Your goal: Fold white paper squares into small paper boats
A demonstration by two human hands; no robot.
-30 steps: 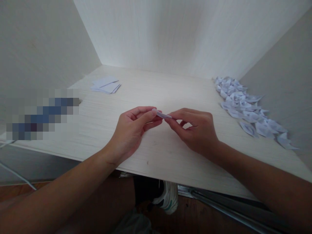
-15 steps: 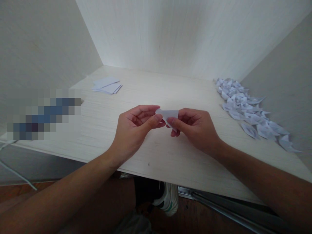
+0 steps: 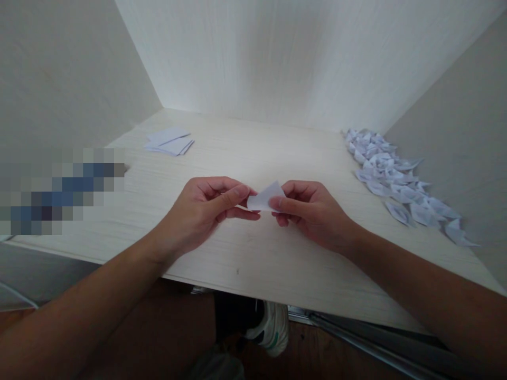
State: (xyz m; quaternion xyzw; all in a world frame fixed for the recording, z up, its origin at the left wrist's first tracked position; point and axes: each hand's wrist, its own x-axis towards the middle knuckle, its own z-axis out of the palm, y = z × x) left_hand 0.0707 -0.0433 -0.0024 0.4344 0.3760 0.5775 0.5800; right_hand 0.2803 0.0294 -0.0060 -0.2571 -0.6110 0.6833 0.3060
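Note:
A small folded piece of white paper (image 3: 263, 198) is held up between my two hands, above the middle of the desk. Its upper edge now rises to a point. My right hand (image 3: 307, 208) pinches it from the right, with the thumb lying flat across its face. At the paper's left corner, my left hand (image 3: 214, 203) closes thumb and forefinger on it, while the other fingers curl loosely below. Parts of the fingers behind the paper are hidden.
Several folded paper boats (image 3: 400, 179) lie heaped along the desk's right side. A few flat white paper sheets (image 3: 170, 141) rest at the back left. A blurred-out bluish object (image 3: 67, 192) sits at the left edge. Walls enclose the pale desk (image 3: 237, 153).
The paper has turned in my hands, so its point now faces up instead of down. My left hand has shifted slightly left along it. The whole view has drifted a little.

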